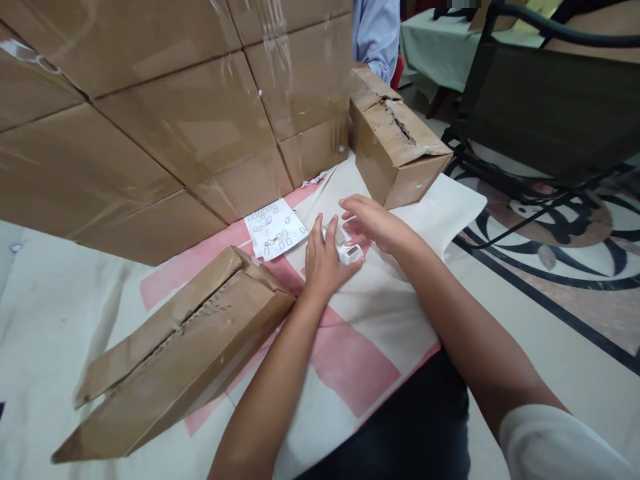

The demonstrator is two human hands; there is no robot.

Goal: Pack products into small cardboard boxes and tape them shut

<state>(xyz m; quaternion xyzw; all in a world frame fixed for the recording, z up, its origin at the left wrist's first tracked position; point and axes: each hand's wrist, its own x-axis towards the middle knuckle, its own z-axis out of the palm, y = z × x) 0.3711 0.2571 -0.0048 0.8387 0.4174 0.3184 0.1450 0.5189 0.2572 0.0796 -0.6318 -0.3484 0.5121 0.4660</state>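
My left hand [325, 259] is curled around a small white plastic piece [351, 254] with a dark rectangular window, thumb on the near side and fingers over the far side. The piece is partly hidden by the fingers, so its exact kind does not show. Just to the right, my right hand [373, 222] hovers with fingers apart and nothing visible in it. Left of the hands, printed paper sheets [277, 230] with small outline drawings lie on the pink and white cloth [357, 363].
Stacked taped cardboard boxes [190, 120] form a wall ahead. One worn carton [175, 360] lies at the left, another carton [400, 143] at the far right of the cloth. A person's blue sleeve [377, 37] shows behind. A dark chair [540, 113] stands right.
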